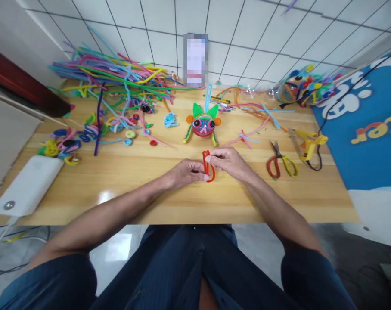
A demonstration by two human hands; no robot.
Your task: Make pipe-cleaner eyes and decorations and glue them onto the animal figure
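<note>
Between my two hands is a red pipe cleaner [211, 175], bent into a narrow loop with a curved lower part. My left hand [188, 173] pinches its lower left side with thumb and fingers. Higher up, my right hand [226, 161] grips the top of the loop from the right. Just beyond my hands sits a colourful pipe-cleaner figure [204, 124] with green ears, round dark eyes, orange side curls and a light blue loop on top. How the ends of the red pipe cleaner meet is too small to tell.
Scissors [279, 161] and a yellow glue gun [311, 144] lie to the right. A heap of pipe cleaners [108, 73] fills the back left, with coiled pieces [63, 144] nearer. A white power bank [29, 185] lies at left; a phone [196, 60] stands against the wall.
</note>
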